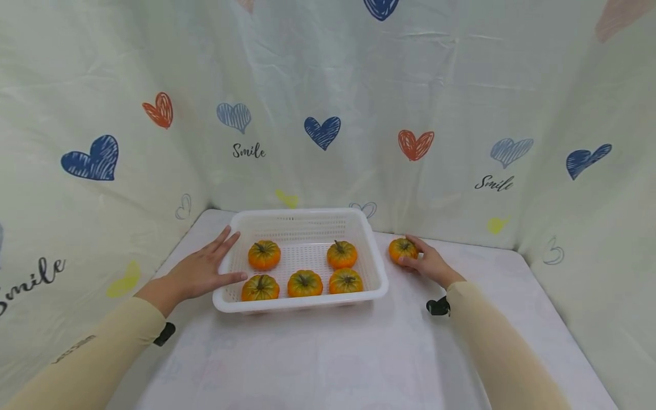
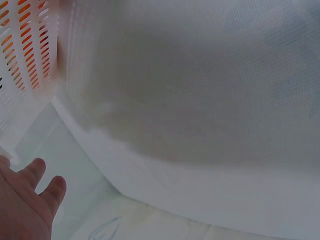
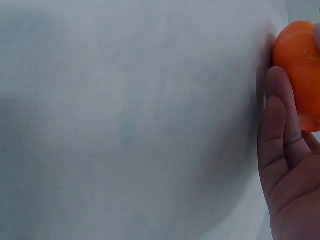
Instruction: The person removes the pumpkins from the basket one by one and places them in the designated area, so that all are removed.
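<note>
My right hand (image 1: 429, 263) grips a small orange pumpkin (image 1: 402, 249) to the right of the basket, thumb on its near side and fingers around the far side. In the right wrist view the same pumpkin (image 3: 300, 75) shows close over the white cloth, with fingers along its side. A white plastic basket (image 1: 307, 306) holds several more small pumpkins with green-streaked tops, such as the front middle pumpkin (image 1: 304, 283). Spread and straight, the fingers of my left hand (image 1: 197, 272) lie at the basket's left rim. The left wrist view shows the slotted basket wall (image 2: 30, 50) beside that hand.
A white cloth covers the table (image 1: 318, 359). Behind it and along both sides hangs a pale curtain (image 1: 277, 74) printed with hearts and the word Smile. Dark straps with small devices sit on both wrists, including the right wrist device (image 1: 438, 306).
</note>
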Available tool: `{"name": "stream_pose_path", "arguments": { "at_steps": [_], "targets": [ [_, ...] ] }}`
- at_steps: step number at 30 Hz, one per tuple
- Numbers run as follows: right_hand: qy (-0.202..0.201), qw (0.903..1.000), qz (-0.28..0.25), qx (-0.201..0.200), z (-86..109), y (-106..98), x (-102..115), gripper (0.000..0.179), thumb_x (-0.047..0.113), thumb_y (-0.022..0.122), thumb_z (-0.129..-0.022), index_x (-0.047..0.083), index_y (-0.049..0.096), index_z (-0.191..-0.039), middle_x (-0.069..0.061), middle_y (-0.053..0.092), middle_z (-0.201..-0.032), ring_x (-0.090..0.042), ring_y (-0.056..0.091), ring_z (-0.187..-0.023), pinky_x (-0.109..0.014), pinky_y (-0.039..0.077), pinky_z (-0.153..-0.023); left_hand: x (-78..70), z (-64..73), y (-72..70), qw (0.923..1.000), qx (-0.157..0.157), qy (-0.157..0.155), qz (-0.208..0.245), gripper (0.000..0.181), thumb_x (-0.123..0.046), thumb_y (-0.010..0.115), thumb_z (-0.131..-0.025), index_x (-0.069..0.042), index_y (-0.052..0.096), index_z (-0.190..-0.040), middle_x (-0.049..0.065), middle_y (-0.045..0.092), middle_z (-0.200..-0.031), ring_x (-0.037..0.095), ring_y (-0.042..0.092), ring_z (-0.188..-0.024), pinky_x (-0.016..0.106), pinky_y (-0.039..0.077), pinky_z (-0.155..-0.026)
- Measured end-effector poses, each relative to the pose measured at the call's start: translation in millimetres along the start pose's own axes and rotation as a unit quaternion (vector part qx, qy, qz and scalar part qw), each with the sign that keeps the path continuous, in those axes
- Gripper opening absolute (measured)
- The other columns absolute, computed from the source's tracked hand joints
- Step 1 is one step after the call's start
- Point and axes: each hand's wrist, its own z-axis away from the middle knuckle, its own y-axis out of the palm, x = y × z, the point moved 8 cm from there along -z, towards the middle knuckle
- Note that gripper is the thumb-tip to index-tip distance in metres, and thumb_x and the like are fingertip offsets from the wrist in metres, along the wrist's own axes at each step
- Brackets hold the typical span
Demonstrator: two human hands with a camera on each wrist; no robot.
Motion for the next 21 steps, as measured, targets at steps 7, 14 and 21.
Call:
{"name": "stream_pose_path", "arguments": {
  "at_steps": [7, 14, 21],
  "targets": [
    [0.027, 0.9975, -0.065, -0.005, -1.2, 3.5, -11.7, 0.089, 0.046, 0.071, -0.091, 0.026, 0.019, -0.161, -0.025, 0.027, -0.152, -0.037, 0.046, -0.122, -0.047, 0.045, -0.102, 0.0, -0.3, -1.7, 1.0000, -0.004, -0.009, -0.001, 0.102, -0.068, 0.055, -0.089, -0.015, 0.006, -0.161, 0.015, -0.004, -0.166, 0.054, 0.025, -0.140, 0.071, 0.031, -0.102],
    [0.039, 0.9967, -0.071, -0.005, -2.3, 7.0, -18.5, 0.090, 0.049, 0.069, -0.091, 0.030, 0.016, -0.161, -0.025, 0.023, -0.155, -0.041, 0.040, -0.129, -0.050, 0.042, -0.105, -0.2, -0.8, -0.6, 1.0000, 0.000, -0.007, 0.002, 0.103, -0.069, 0.054, -0.089, -0.015, 0.006, -0.161, 0.015, -0.005, -0.166, 0.054, 0.024, -0.140, 0.071, 0.031, -0.102],
    [0.044, 0.9964, -0.072, -0.008, 1.4, 9.7, -21.0, 0.090, 0.050, 0.068, -0.092, 0.031, 0.014, -0.161, -0.025, 0.020, -0.156, -0.043, 0.034, -0.132, -0.052, 0.040, -0.107, 0.9, -1.8, 3.0, 1.0000, 0.003, -0.008, 0.003, 0.102, -0.067, 0.055, -0.089, -0.015, 0.006, -0.161, 0.015, -0.005, -0.166, 0.053, 0.024, -0.141, 0.070, 0.031, -0.103]
  ]
}}
